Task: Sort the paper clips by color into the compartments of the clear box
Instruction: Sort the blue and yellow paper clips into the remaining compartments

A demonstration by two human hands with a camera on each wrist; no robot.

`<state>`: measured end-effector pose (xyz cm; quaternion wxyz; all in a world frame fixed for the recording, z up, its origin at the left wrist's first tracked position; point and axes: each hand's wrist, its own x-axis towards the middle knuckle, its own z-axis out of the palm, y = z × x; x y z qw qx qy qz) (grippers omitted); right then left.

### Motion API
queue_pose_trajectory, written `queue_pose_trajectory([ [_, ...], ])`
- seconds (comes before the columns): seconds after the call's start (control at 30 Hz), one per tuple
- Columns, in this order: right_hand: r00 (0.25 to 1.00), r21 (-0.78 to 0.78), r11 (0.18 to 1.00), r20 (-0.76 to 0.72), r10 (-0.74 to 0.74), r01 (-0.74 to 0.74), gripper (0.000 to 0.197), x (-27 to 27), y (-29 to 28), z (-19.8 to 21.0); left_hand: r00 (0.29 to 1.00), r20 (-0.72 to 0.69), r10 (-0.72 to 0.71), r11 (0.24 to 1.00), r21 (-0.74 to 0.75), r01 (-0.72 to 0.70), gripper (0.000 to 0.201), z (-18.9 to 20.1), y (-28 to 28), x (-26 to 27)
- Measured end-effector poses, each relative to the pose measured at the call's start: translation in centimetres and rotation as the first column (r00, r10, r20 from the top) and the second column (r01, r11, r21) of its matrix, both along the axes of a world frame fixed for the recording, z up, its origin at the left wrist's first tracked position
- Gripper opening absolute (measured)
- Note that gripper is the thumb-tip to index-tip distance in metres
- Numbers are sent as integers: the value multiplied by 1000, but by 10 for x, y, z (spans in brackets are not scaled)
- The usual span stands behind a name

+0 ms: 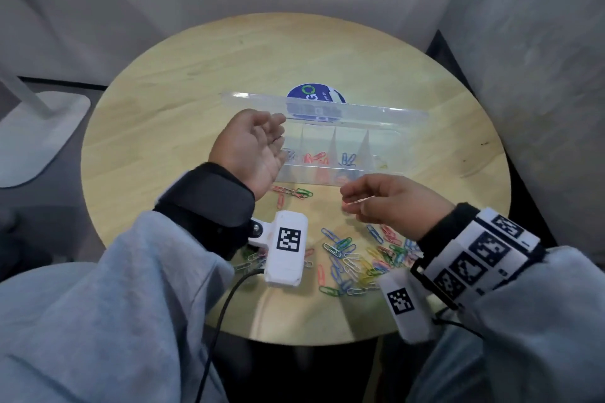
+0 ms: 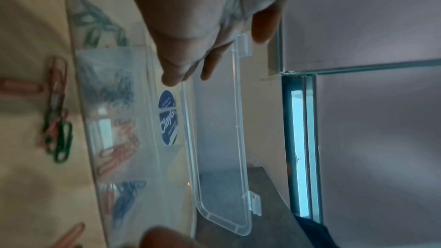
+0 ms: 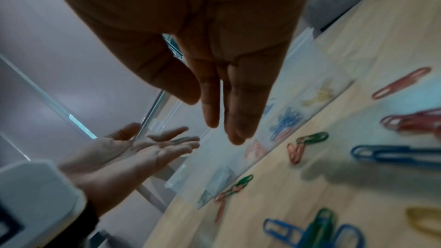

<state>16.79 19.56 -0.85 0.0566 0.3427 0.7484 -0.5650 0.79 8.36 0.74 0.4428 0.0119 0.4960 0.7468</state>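
Note:
The clear box (image 1: 386, 137) stands mid-table with its lid (image 1: 360, 114) upright behind it. Its compartments hold green clips (image 2: 93, 25), silver clips (image 2: 112, 86), red clips (image 1: 314, 159), blue clips (image 1: 348, 159) and yellow clips (image 1: 383, 164). My left hand (image 1: 271, 131) hovers palm up over the box's left end with its fingers relaxed, and I see nothing in the palm. My right hand (image 1: 350, 203) hangs just in front of the box. Its fingers (image 3: 210, 105) are stretched out and hold nothing. Behind it lies the loose pile of mixed clips (image 1: 357, 258).
A few red and green clips (image 1: 291, 193) lie against the box's front wall. A blue round sticker (image 1: 316, 93) shows behind the lid. The round wooden table (image 1: 196, 75) ends close behind the pile, towards me. Grey walls stand around it.

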Motion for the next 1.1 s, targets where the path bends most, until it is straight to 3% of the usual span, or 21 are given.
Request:
queue_pose_trajectory([
  [0.13, 993, 117, 992, 108, 36, -48, 26, 5, 13, -5, 946, -276, -170, 964, -248, 101, 22, 4, -6, 2],
  [0.2, 978, 237, 964, 194, 75, -121, 23, 5, 18, -6, 834, -428, -349, 887, -437, 147, 20, 4, -9, 4],
  [0.27, 964, 319, 930, 246, 104, -182, 16, 4, 19, -6, 653, -506, -564, 764, -620, 179, 17, 1, -11, 7],
  [0.33, 946, 384, 892, 299, 126, -240, 8, 3, 21, -7, 461, -495, -736, 623, -763, 175, 8, -6, -15, 12],
  [0.4, 915, 434, 849, 380, 132, -303, 11, 2, 23, -10, 283, -426, -860, 471, -875, 115, 6, -13, -21, 20],
  [0.47, 885, 454, 814, 440, 149, -362, 28, 0, 23, -12, 158, -314, -936, 327, -943, 62, 9, -19, -24, 30],
  [0.53, 858, 490, 750, 474, 198, -444, 44, -6, 21, -13, 75, -242, -968, 243, -970, 17, 14, -25, -25, 40],
  [0.7, 830, 587, 604, 495, 259, -539, 52, -22, 17, -9, -21, -215, -976, 215, -974, -63, 20, -36, -18, 55],
  [0.9, 734, 545, 512, 603, 311, -664, 47, -31, 16, -22, -72, -148, -986, 154, -984, -91, 18, -46, -14, 58],
  [1.1, 723, 533, 515, 625, 296, -671, 44, -35, 19, -27, -58, -152, -987, 154, -987, -44, 19, -43, -14, 60],
])
